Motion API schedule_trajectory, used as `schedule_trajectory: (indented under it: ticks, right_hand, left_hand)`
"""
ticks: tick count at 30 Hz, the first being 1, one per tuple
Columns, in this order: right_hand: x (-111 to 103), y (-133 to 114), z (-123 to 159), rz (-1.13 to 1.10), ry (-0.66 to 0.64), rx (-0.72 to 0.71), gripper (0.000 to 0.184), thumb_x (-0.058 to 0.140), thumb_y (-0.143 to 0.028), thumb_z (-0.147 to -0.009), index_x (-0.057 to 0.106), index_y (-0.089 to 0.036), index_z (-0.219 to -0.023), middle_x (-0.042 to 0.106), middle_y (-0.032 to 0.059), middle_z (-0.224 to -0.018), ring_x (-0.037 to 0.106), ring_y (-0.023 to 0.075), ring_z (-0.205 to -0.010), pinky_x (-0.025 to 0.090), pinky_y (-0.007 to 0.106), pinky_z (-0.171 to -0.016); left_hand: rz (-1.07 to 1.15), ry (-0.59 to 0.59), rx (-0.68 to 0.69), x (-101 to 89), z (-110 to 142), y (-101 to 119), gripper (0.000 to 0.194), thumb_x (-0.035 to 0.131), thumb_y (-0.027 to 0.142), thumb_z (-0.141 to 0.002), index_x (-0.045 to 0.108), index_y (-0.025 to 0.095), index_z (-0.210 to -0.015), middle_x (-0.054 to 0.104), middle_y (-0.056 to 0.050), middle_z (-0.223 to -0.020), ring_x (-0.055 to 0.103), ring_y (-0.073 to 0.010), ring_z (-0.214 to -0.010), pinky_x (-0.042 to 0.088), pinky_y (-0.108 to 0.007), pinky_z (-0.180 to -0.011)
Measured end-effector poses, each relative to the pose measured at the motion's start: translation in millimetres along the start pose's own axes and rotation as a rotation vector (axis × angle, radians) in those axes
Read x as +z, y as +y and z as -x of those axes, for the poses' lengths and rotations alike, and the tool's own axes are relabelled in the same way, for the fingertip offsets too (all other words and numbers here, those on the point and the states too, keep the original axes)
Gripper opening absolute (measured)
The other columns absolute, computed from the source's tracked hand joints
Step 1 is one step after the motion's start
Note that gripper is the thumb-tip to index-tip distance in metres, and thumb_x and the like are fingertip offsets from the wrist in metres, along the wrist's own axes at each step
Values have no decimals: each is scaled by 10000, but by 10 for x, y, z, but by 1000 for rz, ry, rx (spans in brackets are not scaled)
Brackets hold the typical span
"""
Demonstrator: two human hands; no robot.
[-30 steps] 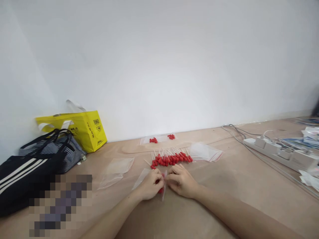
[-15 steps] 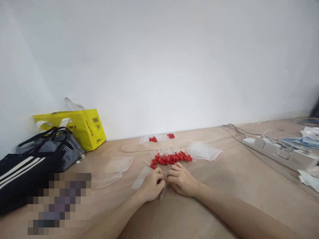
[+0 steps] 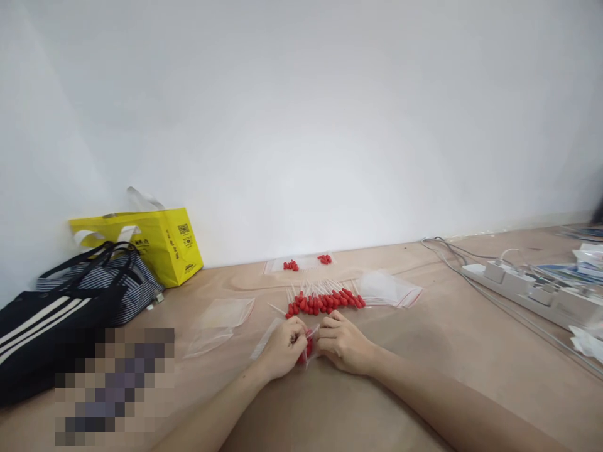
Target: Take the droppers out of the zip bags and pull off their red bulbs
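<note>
My left hand [image 3: 282,346] and my right hand [image 3: 343,343] are close together at the front of the table, both with curled fingers. Between them they pinch a small clear zip bag [image 3: 315,344]. Red tips [image 3: 303,358] show beside my left fingers, at the bag; whether they are fully inside it I cannot tell. Under my left hand part of another clear bag [image 3: 264,339] shows. Just beyond my fingers lies a heap of white sticks with red tips [image 3: 325,302], resembling swabs, with the tips towards me.
Clear zip bags lie at the right [image 3: 390,290] and at the left [image 3: 221,314]. Farther back, filled bags [image 3: 306,264] hold red-tipped sticks. A yellow bag [image 3: 181,251] and a dark striped bag [image 3: 61,320] stand left. A power strip [image 3: 513,292] with cables is right.
Red tips now show between my hands, where the bag was seen nearly edge-on before. My hands have stayed almost in place, and the view has shifted slightly.
</note>
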State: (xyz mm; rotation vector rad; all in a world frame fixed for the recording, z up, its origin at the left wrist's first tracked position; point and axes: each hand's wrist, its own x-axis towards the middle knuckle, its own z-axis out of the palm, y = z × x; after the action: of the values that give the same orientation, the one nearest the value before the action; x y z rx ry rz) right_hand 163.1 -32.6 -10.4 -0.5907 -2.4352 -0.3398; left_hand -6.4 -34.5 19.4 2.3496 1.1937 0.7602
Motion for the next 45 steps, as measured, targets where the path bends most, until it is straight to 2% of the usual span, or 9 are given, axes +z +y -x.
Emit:
schedule_trajectory:
  ticks: [6,9,15,18,23,29,36,41,45]
  right_hand:
    - [-60,52,61,-52,-120,117,122,470,-187,-797,522,-181,-686,566,11,-666,427,139,-714,264,268,-640]
    - [-96,55,87,-129,-135,174,68,484,-196,-772,530,-178,-725,570,23,-707,440,146,-722,284,265,-648]
    - [-160,10,92,-353,-153,382,152,464,-168,-753,579,-203,-845,618,9,-757,472,157,-736,312,285,-704]
    - [-163,-27,58,-396,-151,459,231,408,-131,-773,596,-224,-867,618,-17,-689,478,135,-674,306,297,-760]
    - [-175,-94,-10,-472,-167,595,108,567,-282,-712,590,-217,-796,610,-37,-643,490,135,-668,314,270,-736]
    - [-158,-123,-48,-480,-214,750,359,667,-510,-567,597,-192,-719,588,-30,-645,489,134,-652,323,254,-681]
    - [-130,-122,-29,-513,-141,769,334,702,-408,-572,608,-172,-789,559,7,-745,483,143,-694,355,229,-608]
    - [-103,-129,-10,-568,-49,723,333,698,-268,-601,590,-204,-910,543,29,-941,485,161,-848,368,257,-732]
    - [-95,-136,-41,-534,-120,734,206,648,-261,-658,583,-206,-846,570,12,-854,470,174,-845,344,295,-771]
  left_hand:
    - [-50,146,-39,-93,46,-108,238,334,201,-755,404,182,-528,489,-3,-639,484,-139,-617,395,-259,-605]
    - [-84,83,-8,-144,128,-132,273,327,288,-822,488,175,-633,538,-12,-680,512,-148,-663,413,-264,-648]
    - [-99,-89,37,-275,315,-230,287,398,344,-832,526,233,-1065,575,-31,-1110,500,-182,-1025,365,-308,-907]
    - [-94,-112,16,-296,359,-281,314,422,341,-821,506,245,-1108,562,-23,-1152,500,-182,-1044,372,-309,-913]
    - [-73,-112,-19,-283,356,-284,345,459,337,-796,501,245,-1127,564,-16,-1155,507,-188,-1047,375,-312,-916]
    - [-47,-116,-36,-245,342,-346,375,482,342,-778,498,235,-1137,563,-33,-1157,499,-204,-1056,371,-336,-920]
    - [-10,-122,12,-227,334,-344,334,489,343,-784,514,247,-1103,582,-24,-1117,514,-197,-1024,382,-322,-901]
    - [15,-93,-17,-218,316,-323,353,515,340,-760,516,235,-1097,592,-34,-1106,522,-208,-1010,391,-330,-890]
    - [43,-92,-41,-222,311,-340,385,520,292,-744,501,222,-1122,581,-39,-1122,514,-211,-1025,388,-330,-896]
